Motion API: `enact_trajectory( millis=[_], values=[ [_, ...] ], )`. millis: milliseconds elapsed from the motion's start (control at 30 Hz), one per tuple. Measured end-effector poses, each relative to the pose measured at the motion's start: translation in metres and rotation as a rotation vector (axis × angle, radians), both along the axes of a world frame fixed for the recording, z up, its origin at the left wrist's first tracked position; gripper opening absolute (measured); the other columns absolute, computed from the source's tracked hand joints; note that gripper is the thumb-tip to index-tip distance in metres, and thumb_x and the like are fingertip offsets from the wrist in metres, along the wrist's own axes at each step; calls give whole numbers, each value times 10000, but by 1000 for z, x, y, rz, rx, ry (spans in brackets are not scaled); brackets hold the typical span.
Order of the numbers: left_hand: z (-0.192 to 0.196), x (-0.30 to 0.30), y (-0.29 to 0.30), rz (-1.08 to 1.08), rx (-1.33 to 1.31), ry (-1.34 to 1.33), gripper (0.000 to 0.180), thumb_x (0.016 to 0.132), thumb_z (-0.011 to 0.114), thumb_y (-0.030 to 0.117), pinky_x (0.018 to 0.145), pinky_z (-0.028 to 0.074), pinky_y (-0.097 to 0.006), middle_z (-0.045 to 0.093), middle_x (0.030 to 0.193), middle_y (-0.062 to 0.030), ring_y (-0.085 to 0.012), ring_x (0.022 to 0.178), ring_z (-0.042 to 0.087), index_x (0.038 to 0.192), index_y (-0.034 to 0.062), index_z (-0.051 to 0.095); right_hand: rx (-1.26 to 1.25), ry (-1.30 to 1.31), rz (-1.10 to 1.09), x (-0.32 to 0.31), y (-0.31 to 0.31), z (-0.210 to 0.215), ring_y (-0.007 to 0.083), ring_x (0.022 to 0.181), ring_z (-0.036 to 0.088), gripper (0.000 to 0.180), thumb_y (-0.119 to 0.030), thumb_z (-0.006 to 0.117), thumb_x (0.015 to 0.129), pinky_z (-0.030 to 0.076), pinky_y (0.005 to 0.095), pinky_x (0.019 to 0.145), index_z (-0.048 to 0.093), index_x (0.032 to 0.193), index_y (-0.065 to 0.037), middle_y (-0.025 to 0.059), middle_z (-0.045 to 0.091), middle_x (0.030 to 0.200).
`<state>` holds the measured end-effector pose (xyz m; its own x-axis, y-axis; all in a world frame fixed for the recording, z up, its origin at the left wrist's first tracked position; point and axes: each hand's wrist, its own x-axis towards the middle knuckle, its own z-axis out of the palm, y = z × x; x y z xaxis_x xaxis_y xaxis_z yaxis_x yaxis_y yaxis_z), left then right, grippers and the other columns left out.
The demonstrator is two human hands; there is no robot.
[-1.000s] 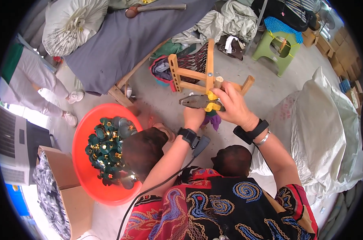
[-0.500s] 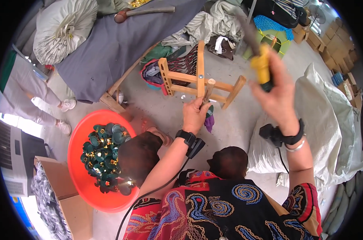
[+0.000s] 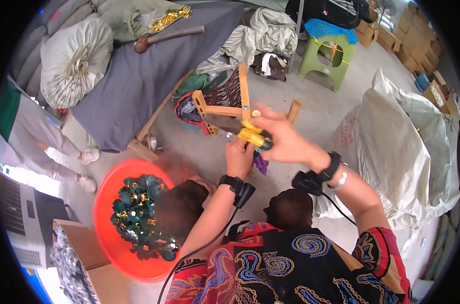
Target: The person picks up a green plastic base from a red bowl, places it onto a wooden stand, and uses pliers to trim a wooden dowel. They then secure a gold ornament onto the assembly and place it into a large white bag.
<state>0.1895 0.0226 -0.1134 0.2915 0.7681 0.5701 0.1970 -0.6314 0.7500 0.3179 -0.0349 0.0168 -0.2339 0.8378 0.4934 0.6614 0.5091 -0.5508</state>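
Note:
My right hand is closed round the yellow-and-black handle of a tool. Its dark blade, blurred by motion, points left above my left hand. My left hand is closed low in front of me, beside a wooden stick. Only the stick's pale round end shows; my right hand covers most of the rest. Just beyond both hands is a wooden folding stool with a woven seat, tipped over and partly hidden. Something purple hangs below my hands.
On the left, a red basin holds dark green and gold pieces, near a cardboard box. A grey cloth-covered surface bears a mallet. Right stand a large white sack and a green stool. Another person's legs show left.
My right hand has swung the tool down and left, from high on the right to over my left hand. The view has shifted slightly. My left hand stays low by the stick.

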Motion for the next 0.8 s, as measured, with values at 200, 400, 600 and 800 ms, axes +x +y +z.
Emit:
enact_trajectory(
  millis=[200,400,600,800],
  values=[
    [5,1,7,44,-286,-21,276,696,687,80,642,486,-328,629,749,-142,-243,698,625,956,25,613,59,232,-157,12,1,-7,311,863,492,509,-32,651,565,426,352,774,536,1058,12,155,478,902],
    [142,25,5,-295,-469,-509,276,836,574,42,702,499,-263,616,933,-93,-137,796,604,1097,-41,536,108,616,-585,70,-12,-25,314,886,516,461,-43,639,564,427,355,787,559,1015,16,184,531,912],
    [285,212,-64,-772,-402,-407,349,825,598,72,614,520,-286,611,923,-138,-180,741,620,1131,-72,512,134,798,-387,51,-38,-37,289,884,540,451,-186,749,664,433,342,801,562,1033,-7,184,573,962],
    [267,233,-51,-649,-175,-208,389,864,603,238,634,502,-271,612,889,-73,-131,790,574,1111,-59,551,141,758,-286,56,-43,-48,203,812,545,443,-121,701,665,449,336,784,552,1071,-24,66,568,896]
  ],
)
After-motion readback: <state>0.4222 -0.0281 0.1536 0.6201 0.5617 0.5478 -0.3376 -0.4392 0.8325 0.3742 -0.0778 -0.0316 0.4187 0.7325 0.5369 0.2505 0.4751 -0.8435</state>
